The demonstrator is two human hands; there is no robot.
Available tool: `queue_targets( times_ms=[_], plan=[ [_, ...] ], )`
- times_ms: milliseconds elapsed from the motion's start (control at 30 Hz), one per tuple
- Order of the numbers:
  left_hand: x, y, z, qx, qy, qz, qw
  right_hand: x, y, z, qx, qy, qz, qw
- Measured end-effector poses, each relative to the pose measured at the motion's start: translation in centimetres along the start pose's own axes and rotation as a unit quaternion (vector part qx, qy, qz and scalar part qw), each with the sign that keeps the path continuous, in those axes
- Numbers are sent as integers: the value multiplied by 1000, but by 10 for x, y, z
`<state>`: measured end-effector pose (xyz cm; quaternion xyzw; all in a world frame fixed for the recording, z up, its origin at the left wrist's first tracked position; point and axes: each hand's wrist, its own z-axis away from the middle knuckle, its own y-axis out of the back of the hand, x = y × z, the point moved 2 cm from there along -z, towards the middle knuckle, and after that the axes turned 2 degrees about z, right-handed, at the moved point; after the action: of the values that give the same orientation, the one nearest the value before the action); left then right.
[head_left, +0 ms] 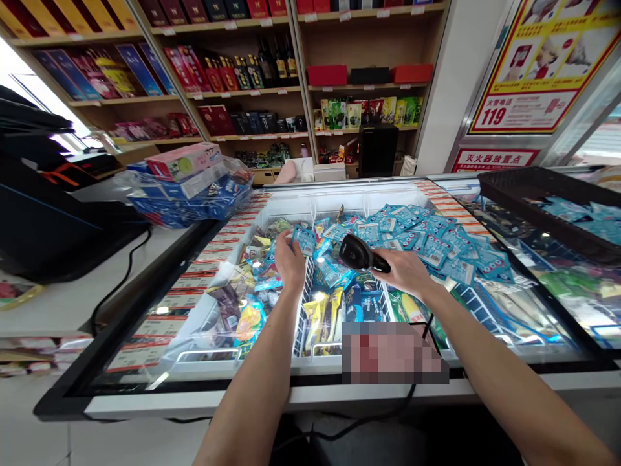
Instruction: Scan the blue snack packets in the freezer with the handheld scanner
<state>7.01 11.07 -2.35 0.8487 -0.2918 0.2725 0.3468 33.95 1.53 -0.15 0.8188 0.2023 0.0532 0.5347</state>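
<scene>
My left hand (290,260) is closed on a small blue packet (304,240) with a white label, above the glass lid of a chest freezer (194,393). In my right hand (405,273) is a black barcode scanner (358,253), gripped by its handle, its head pointing left towards the packet. Many similar blue packets (436,243) lie in a loose heap on the glass, beyond and to the right of the scanner. Under the glass, wrapped ice creams (323,317) fill white wire baskets. A blurred patch covers part of the freezer's near edge.
A dark basket (524,194) with more blue packets stands at the right. Boxes in clear plastic (194,184) rest on the left counter, near a black machine (39,188). A black cable (359,424) hangs at the front edge. Stocked shelves (252,90) line the back.
</scene>
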Motion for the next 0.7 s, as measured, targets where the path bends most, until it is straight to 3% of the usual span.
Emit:
queue_targets(
  times_ms=[167,233,367,567,700],
  plan=[
    [11,12,0,49,-27,-137,989,2,0,0,5,2,5,1000],
    [18,10,3,2,-74,-164,984,2,0,0,6,-1,12,1000],
    [26,-4,11,-169,-195,-177,950,2,2,0,11,-4,24,1000],
    [20,-8,14,-145,-178,-224,947,1,5,-1,-2,-7,31,1000],
    [23,-11,15,-193,-211,-204,936,1,6,-2,-12,-16,32,999]
  ],
)
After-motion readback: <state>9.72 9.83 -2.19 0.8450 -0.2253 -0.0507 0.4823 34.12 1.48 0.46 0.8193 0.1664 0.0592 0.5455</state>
